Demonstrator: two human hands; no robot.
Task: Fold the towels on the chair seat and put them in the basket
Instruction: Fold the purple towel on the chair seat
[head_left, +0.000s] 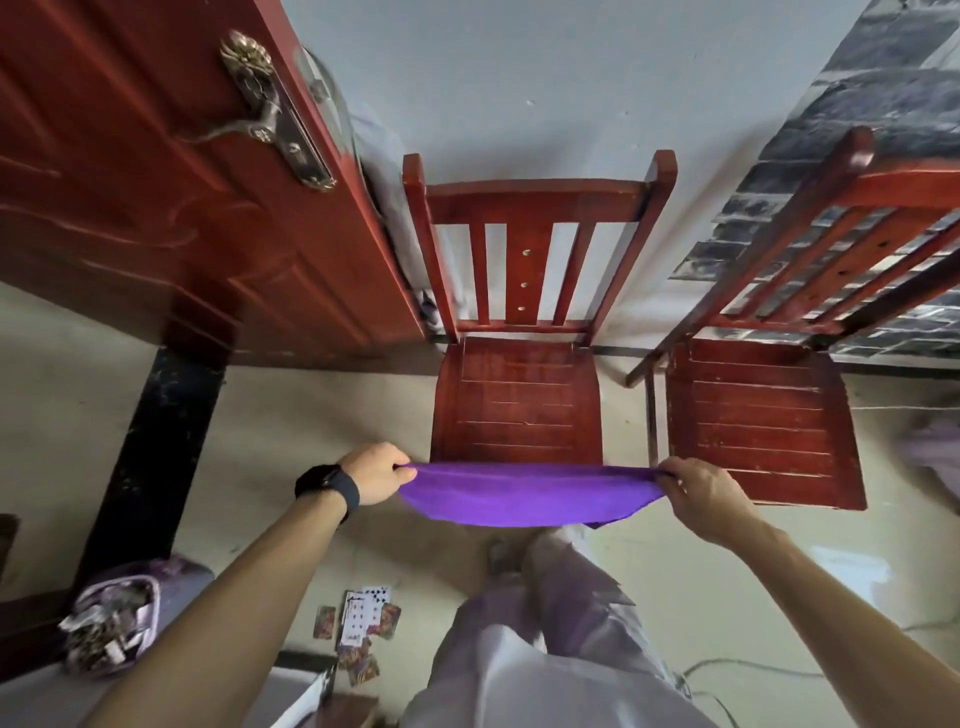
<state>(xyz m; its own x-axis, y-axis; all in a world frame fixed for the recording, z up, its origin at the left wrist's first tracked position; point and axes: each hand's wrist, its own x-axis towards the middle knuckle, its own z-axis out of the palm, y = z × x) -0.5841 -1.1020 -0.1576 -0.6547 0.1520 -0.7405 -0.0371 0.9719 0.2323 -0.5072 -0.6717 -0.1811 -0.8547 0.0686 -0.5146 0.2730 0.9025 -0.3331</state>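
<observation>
A purple towel hangs stretched in the air just in front of the middle wooden chair's seat. My left hand pinches its left end and my right hand pinches its right end. The towel sags a little between them and looks doubled over. The seat behind it is bare. No basket is plainly in view.
A second wooden chair stands to the right, seat bare. A red door is at the left. Playing cards lie on the floor near my legs. A lilac container of clutter sits at the lower left.
</observation>
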